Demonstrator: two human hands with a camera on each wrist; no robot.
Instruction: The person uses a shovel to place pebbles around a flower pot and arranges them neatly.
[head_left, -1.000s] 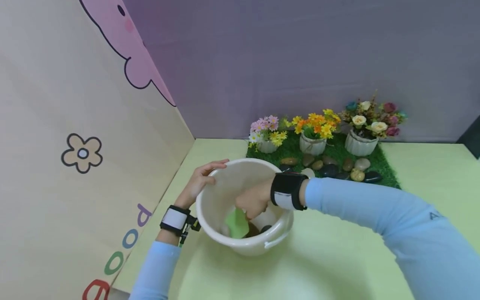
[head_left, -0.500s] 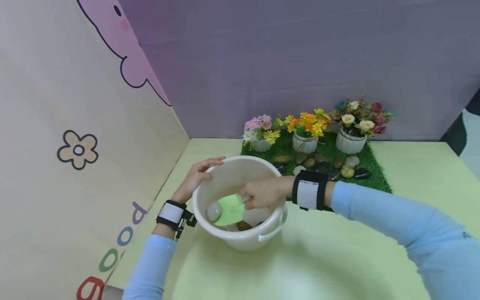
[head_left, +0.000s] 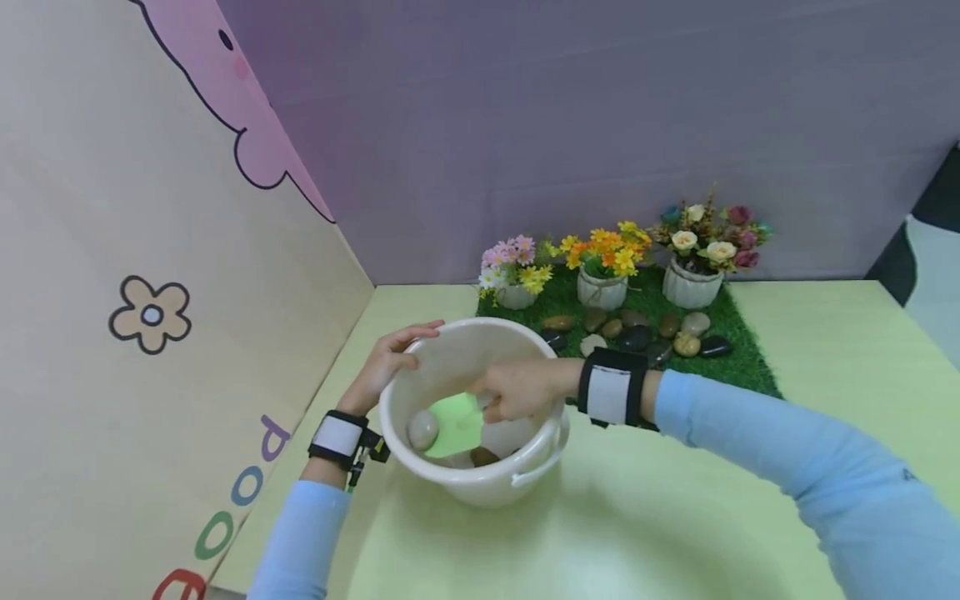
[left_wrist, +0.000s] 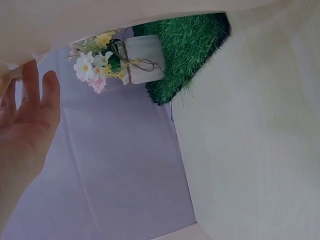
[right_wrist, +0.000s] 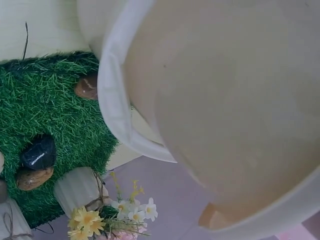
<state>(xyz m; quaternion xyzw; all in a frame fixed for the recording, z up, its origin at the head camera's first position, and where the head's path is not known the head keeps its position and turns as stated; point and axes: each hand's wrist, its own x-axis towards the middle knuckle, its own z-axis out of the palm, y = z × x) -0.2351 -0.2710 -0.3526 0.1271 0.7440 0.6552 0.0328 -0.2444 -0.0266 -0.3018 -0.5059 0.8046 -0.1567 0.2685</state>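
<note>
In the head view, a white bucket (head_left: 480, 477) stands tilted on the table, its open top towards me. My left hand (head_left: 384, 367) grips its left rim, thumb inside; in the left wrist view the fingers (left_wrist: 49, 97) reach up outside the wall. My right hand (head_left: 517, 389) is inside the bucket with curled fingers, holding a light green scoop (head_left: 457, 425) by its right end. A pale round stone (head_left: 423, 429) lies at the scoop's left end, and a brown stone (head_left: 483, 457) lies lower in the bucket. The right hand is hidden in the right wrist view.
Behind the bucket lies a green grass mat (head_left: 750, 367) with several smooth stones (head_left: 636, 337). Three potted flower arrangements stand along its back: pink and white (head_left: 516, 267), orange (head_left: 606, 258), mixed roses (head_left: 701, 250). A purple-grey backdrop (head_left: 570, 125) rises behind the table (head_left: 660, 525).
My right hand has risen from deep in the bucket towards its right rim, turning the green scoop flatter to the left. The pale stone shows more fully. My left hand keeps its grip.
</note>
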